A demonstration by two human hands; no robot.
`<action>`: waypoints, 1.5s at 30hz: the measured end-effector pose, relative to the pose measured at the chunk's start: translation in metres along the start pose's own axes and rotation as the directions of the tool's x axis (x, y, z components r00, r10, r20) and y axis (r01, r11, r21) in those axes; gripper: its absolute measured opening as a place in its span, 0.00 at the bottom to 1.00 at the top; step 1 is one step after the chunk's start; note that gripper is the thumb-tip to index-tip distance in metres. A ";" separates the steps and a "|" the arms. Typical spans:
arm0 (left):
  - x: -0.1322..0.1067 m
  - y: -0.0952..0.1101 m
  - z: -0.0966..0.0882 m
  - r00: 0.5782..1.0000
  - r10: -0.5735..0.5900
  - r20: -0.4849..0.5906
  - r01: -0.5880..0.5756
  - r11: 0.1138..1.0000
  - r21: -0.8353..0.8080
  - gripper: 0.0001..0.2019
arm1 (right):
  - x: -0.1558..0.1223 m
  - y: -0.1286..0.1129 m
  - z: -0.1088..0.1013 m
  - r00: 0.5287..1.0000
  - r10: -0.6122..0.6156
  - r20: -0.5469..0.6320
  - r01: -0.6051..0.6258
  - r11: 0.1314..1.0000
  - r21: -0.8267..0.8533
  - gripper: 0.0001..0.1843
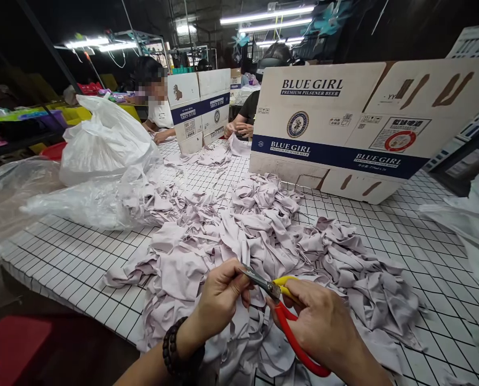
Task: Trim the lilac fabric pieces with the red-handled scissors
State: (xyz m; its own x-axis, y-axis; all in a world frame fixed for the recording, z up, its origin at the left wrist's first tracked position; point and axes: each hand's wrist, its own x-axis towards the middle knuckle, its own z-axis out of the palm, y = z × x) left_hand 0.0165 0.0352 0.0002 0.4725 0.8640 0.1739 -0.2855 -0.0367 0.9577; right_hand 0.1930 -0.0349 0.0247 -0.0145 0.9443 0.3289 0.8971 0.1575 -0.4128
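My right hand (pixel 323 316) is closed round a pair of scissors (pixel 290 321) with one red and one yellow handle. The scissor blades point left and end at the fingertips of my left hand (pixel 223 292). Those fingers are pinched on a piece of pale pinkish-grey fabric (pixel 235 241), and the exact spot they grip is partly hidden. Beneath both hands spreads a heap of similar fabric pieces (pixel 175 279), crumpled and overlapping. A dark beaded bracelet circles my left wrist.
The heap lies on a white table (pixel 82 273) with a black grid. Cardboard panels (pixel 323 128) stand upright across its far side. A stuffed white plastic bag (pixel 106 139) sits at the left, white plastic (pixel 472 230) at the right. Two co-workers handle fabric beyond the panels.
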 end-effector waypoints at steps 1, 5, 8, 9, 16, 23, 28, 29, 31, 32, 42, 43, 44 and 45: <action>0.000 0.000 0.000 1.000 -0.002 0.001 0.002 1.000 -0.004 0.13 | 0.000 0.000 0.000 1.000 0.002 -0.003 -0.002 1.000 0.001 0.17; -0.001 -0.002 0.000 1.000 -0.025 0.006 0.025 0.999 -0.036 0.12 | 0.001 0.002 0.002 1.000 0.006 -0.026 -0.005 1.000 0.005 0.19; 0.000 -0.002 0.000 0.999 -0.045 -0.002 0.045 0.997 -0.061 0.13 | 0.002 0.006 0.004 0.998 0.058 0.019 -0.060 0.992 0.113 0.21; 0.000 -0.001 0.001 0.999 -0.050 -0.008 0.049 0.997 -0.066 0.13 | 0.002 0.008 0.004 0.991 0.110 0.081 -0.124 0.971 0.204 0.23; -0.006 0.001 0.016 0.999 0.047 -0.008 -0.045 0.987 0.157 0.12 | 0.011 0.008 0.021 0.790 0.194 0.581 -0.598 0.036 0.801 0.26; -0.022 0.008 0.002 0.958 0.155 0.239 -0.267 0.783 0.562 0.09 | 0.016 0.001 0.049 0.798 0.397 0.453 -0.480 -0.037 0.877 0.17; 0.038 0.020 -0.063 0.992 0.114 -0.045 -0.010 0.442 0.897 0.15 | 0.002 0.013 0.046 0.816 0.439 0.376 -0.471 0.129 0.872 0.17; 0.054 0.019 -0.073 0.999 0.037 -0.029 0.016 0.312 0.950 0.17 | 0.000 0.015 0.046 0.814 0.441 0.379 -0.475 0.129 0.870 0.17; 0.084 0.012 -0.087 0.996 -0.079 0.031 -0.013 0.218 0.976 0.19 | -0.003 0.017 0.044 0.805 0.457 0.379 -0.478 0.120 0.870 0.17; 0.096 0.008 -0.091 0.990 -0.125 0.067 -0.040 0.205 0.978 0.20 | -0.004 0.018 0.043 0.799 0.469 0.376 -0.478 0.114 0.871 0.17; 0.122 -0.011 -0.070 0.994 -0.022 0.104 -0.093 0.299 0.950 0.08 | -0.017 0.030 0.024 0.888 0.356 0.292 -0.387 0.232 0.892 0.14; 0.120 -0.010 -0.068 0.996 0.030 0.084 -0.089 0.339 0.937 0.07 | -0.018 0.032 0.023 0.886 0.363 0.288 -0.383 0.226 0.896 0.14; 0.117 -0.008 -0.067 0.995 0.087 0.053 -0.083 0.381 0.921 0.08 | -0.019 0.034 0.022 0.883 0.381 0.273 -0.373 0.218 0.902 0.14; 0.113 -0.004 -0.066 0.989 0.146 0.014 -0.074 0.421 0.904 0.09 | -0.019 0.037 0.020 0.880 0.405 0.248 -0.356 0.216 0.909 0.13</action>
State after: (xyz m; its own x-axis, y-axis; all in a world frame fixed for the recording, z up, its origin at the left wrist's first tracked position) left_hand 0.0156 0.1666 0.0012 0.4373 0.8425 0.3146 0.5983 -0.5337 0.5976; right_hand 0.2178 -0.0415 -0.0137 0.2415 0.9664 -0.0884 -0.2024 -0.0389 -0.9785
